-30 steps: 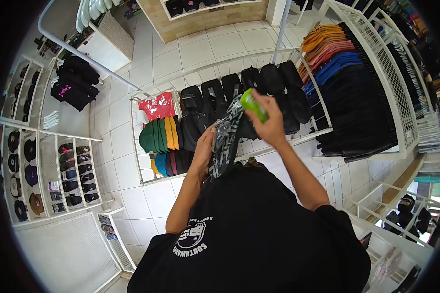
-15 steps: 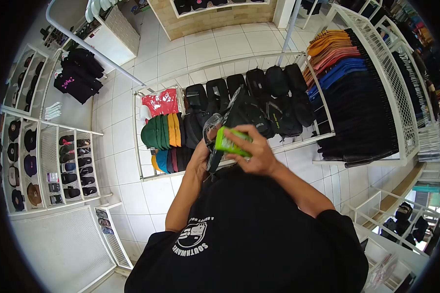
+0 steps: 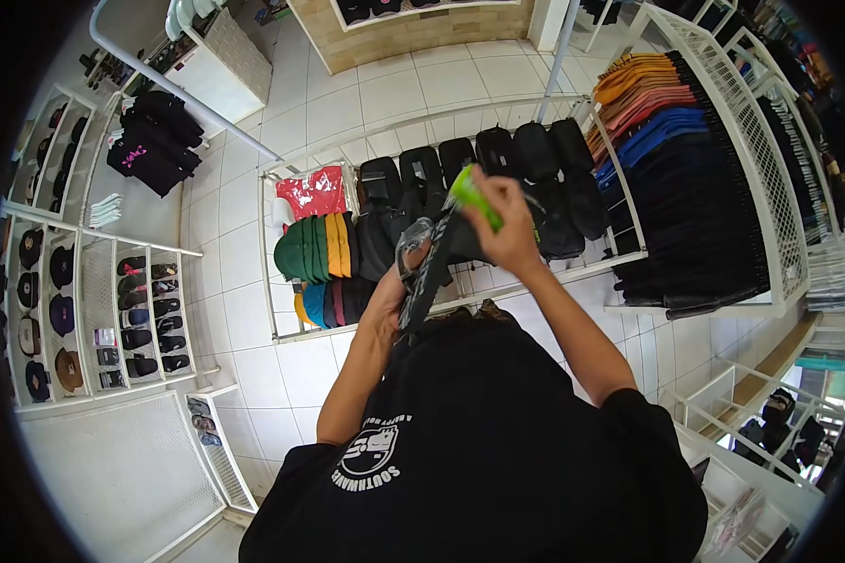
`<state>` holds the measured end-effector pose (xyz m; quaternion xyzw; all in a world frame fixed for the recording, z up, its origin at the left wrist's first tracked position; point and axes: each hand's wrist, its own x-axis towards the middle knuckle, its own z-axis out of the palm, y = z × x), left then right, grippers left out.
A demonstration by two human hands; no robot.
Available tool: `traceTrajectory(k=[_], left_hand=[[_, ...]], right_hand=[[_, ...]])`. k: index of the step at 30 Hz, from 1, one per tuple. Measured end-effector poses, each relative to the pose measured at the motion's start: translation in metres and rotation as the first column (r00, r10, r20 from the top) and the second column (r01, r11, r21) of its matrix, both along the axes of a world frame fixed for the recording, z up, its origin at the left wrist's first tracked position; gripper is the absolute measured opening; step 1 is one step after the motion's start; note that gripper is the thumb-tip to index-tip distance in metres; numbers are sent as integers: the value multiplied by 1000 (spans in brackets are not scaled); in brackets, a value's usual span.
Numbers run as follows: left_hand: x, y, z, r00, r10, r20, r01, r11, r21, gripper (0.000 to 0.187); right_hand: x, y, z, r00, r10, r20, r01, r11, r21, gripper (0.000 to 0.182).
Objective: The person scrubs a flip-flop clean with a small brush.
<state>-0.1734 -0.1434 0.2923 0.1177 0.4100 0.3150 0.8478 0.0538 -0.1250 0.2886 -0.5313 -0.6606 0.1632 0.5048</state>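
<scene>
My left hand [image 3: 385, 302] is closed on a flat, dark item [image 3: 430, 274] with a grey-patterned edge, held up in front of my chest and tilted away. Clear plastic [image 3: 415, 236] bunches beside it, near my left fingers. A bright green handheld object [image 3: 475, 199] is in the grip of my right hand [image 3: 511, 230], its far end overlapping the top of the dark item in this view. My right fingers wrap over it, so its exact kind stays hidden.
A low white rack [image 3: 460, 280] ahead carries several black bags [image 3: 535, 148], green caps [image 3: 300, 251] and a red packaged garment [image 3: 312, 192]. Hanging clothes [image 3: 685, 206] crowd the right side. Cap shelves [image 3: 103, 249] line the left, with white floor tiles [image 3: 253, 375] between.
My right hand has moved up and away with the green object, from the dark item's middle to its upper end. My left hand stays in nearly the same place.
</scene>
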Motion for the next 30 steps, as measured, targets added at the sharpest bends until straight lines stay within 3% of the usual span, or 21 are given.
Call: traceTrajectory(k=[2, 4, 5, 6, 7, 8, 10, 12, 13, 14, 16, 18, 20, 21, 22, 24, 26, 28, 30], left_hand=[[10, -2, 10, 1000, 31, 8, -31, 999, 35, 36], [-1, 6, -13, 999, 44, -9, -44, 998, 37, 36], [-9, 9, -24, 995, 65, 72, -67, 997, 29, 37], [-14, 8, -37, 984, 89, 153, -93, 996, 14, 39], [-8, 13, -34, 970, 136, 204, -138, 990, -7, 43], [-12, 13, -16, 997, 27, 78, -16, 991, -133, 44], [-7, 11, -30, 971, 143, 189, -145, 989, -4, 40], [-8, 10, -15, 993, 68, 93, -67, 998, -6, 35], [7, 4, 0, 995, 82, -64, -84, 996, -27, 36], [11, 2, -3, 995, 83, -60, -85, 996, -28, 36], [14, 3, -9, 995, 82, -56, -85, 995, -51, 36], [4, 10, -18, 994, 95, -62, -97, 995, -24, 36], [-24, 17, -60, 978, 30, 207, -31, 1000, 2, 37], [-6, 13, -39, 974, 182, 134, -188, 982, 34, 42], [-13, 13, -30, 996, 84, 15, -84, 996, -11, 42], [-4, 5, -19, 981, 157, 117, -165, 985, 58, 41], [-6, 4, -4, 998, 62, 2, -62, 998, -15, 37], [4, -2, 1, 995, 41, 88, -42, 999, 10, 34], [3, 0, -12, 995, 61, 77, -56, 997, -62, 33]], right_hand=[[3, 15, 0, 994, -109, -12, 109, 992, -60, 60], [-13, -5, 5, 999, 16, 30, -16, 1000, -14, 61], [-25, -26, 10, 989, 135, 54, -132, 990, -54, 67], [-35, -47, 23, 964, 262, -51, -262, 965, -1, 69], [-38, -61, 36, 923, 385, 15, -385, 922, 37, 68], [-37, -67, 43, 874, 483, 64, -486, 873, 45, 65], [-27, -48, 33, 898, 417, 143, -432, 897, 96, 62], [-11, -8, 10, 990, 137, 35, -138, 990, 27, 62], [2, 17, -8, 1000, -8, -30, 9, 999, 34, 59], [11, 31, -14, 992, -124, 20, 124, 992, -12, 56], [15, 41, -21, 995, -101, -14, 100, 994, -32, 56], [-1, 15, -2, 999, 44, 32, -45, 999, 29, 57], [-30, -36, 21, 963, 269, -20, -269, 963, -24, 64], [-33, -50, 32, 914, 406, 10, -406, 912, 51, 65], [-35, -58, 41, 871, 487, 66, -490, 871, 43, 64], [-26, -43, 40, 896, 427, 122, -441, 888, 130, 62], [-8, -4, 6, 987, 158, 14, -158, 986, 49, 61], [10, 30, -3, 997, -67, -41, 63, 995, -75, 62], [9, 29, -5, 1000, -24, 6, 24, 998, -59, 63]])
